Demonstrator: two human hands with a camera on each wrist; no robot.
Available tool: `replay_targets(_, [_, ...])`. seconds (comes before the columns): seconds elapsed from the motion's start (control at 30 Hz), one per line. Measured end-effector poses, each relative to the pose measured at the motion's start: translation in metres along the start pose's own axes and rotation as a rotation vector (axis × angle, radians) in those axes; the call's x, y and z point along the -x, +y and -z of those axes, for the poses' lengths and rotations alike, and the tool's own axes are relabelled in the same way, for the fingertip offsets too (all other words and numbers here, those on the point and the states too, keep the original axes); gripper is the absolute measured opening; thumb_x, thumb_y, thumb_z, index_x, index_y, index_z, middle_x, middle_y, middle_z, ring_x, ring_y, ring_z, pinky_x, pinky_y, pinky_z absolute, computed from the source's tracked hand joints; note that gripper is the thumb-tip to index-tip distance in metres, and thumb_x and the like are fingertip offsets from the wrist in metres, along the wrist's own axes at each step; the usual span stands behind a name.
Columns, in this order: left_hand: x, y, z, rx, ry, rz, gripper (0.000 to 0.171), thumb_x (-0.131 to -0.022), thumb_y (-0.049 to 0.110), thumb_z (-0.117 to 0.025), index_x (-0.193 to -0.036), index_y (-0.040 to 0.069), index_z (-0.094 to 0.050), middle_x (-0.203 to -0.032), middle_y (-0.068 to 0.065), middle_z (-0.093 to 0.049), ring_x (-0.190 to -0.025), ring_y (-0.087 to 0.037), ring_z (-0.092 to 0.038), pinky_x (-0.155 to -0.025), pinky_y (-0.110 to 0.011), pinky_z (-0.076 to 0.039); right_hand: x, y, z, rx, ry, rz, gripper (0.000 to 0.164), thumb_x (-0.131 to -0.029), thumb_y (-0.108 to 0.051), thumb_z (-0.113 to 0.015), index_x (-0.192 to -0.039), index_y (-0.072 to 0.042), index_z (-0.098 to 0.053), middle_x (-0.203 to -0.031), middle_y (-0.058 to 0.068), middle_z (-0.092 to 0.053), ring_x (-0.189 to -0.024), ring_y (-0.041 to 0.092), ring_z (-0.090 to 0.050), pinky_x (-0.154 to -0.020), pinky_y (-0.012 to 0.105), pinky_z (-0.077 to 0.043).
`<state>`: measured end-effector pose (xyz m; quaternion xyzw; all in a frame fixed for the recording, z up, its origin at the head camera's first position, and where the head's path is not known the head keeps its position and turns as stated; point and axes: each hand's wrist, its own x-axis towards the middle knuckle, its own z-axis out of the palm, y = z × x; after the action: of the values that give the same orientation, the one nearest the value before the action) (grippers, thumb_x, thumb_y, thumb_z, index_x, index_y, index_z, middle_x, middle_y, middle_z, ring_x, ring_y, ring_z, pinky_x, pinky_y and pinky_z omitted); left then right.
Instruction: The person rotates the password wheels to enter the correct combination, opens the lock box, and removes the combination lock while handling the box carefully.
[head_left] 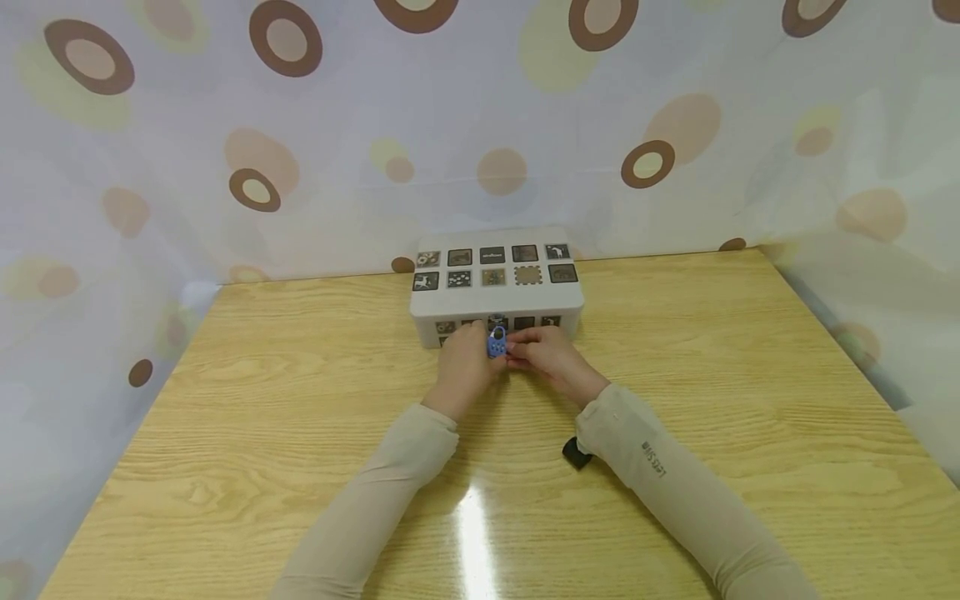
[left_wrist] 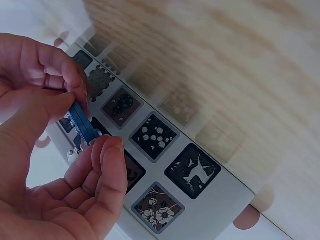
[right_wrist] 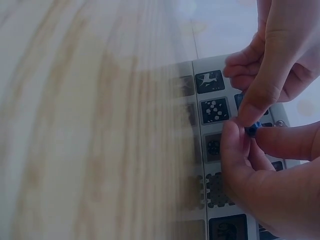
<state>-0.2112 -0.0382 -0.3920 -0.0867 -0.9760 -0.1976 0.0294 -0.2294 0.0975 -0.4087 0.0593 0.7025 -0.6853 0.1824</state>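
A blue combination padlock is at the front of a white box, whose lid and front carry rows of small dark pictures. My left hand comes in from the left and pinches the padlock between thumb and fingers. From the other side my right hand grips it with thumb and fingertips. Seen from the left wrist, the padlock shows its dial edge between the two hands. Fingers hide most of the padlock in the right wrist view.
The box stands at the back of a wood-grain table, close to a patterned curtain. A small black object shows beside the right sleeve. Light glares off the table's front.
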Motion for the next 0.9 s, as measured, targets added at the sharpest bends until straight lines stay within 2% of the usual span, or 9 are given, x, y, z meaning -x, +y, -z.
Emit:
replay_targets(0.2, [0.0003, -0.0024, -0.0004, 0.033, 0.01, -0.019, 0.035, -0.081, 0.023, -0.079, -0.096, -0.002, -0.06, -0.091, -0.015, -0.064, -0.085, -0.029, -0.063, -0.073, -0.039, -0.053, 0.0007, 0.0, -0.0004, 0.026, 0.004, -0.006, 0.03, -0.095, 0.005, -0.051, -0.122, 0.018, -0.052, -0.111, 0.024, -0.059, -0.07, 0.007, -0.063, -0.085, 0.03, -0.056])
replay_targets(0.47, [-0.001, -0.0057, -0.0007, 0.067, 0.049, -0.057, 0.034, -0.078, 0.022, -0.082, -0.089, -0.002, -0.06, -0.085, -0.015, -0.065, -0.077, -0.029, -0.062, -0.064, -0.038, -0.051, 0.0008, -0.0006, -0.0019, 0.027, 0.01, -0.009, 0.03, -0.095, 0.005, -0.05, -0.122, 0.018, -0.052, -0.103, 0.019, -0.06, -0.072, 0.009, -0.063, -0.082, 0.028, -0.056])
replay_targets(0.73, [-0.0009, -0.0068, 0.0002, 0.09, 0.075, -0.076, 0.033, -0.076, 0.021, -0.083, -0.086, -0.002, -0.061, -0.082, -0.015, -0.066, -0.077, -0.03, -0.064, -0.064, -0.039, -0.052, 0.0019, -0.0023, -0.0033, 0.023, 0.013, -0.011, 0.029, -0.095, 0.005, -0.05, -0.122, 0.018, -0.052, -0.103, 0.019, -0.06, -0.07, 0.008, -0.063, -0.083, 0.029, -0.056])
replay_targets(0.9, [-0.0011, -0.0061, 0.0012, 0.089, 0.063, -0.067, 0.033, -0.076, 0.02, -0.083, -0.087, -0.002, -0.062, -0.083, -0.015, -0.066, -0.078, -0.031, -0.064, -0.066, -0.04, -0.053, 0.0019, -0.0025, -0.004, 0.031, 0.017, -0.014, 0.028, -0.095, 0.005, -0.051, -0.12, 0.017, -0.053, -0.103, 0.018, -0.058, -0.07, 0.009, -0.063, -0.082, 0.029, -0.056])
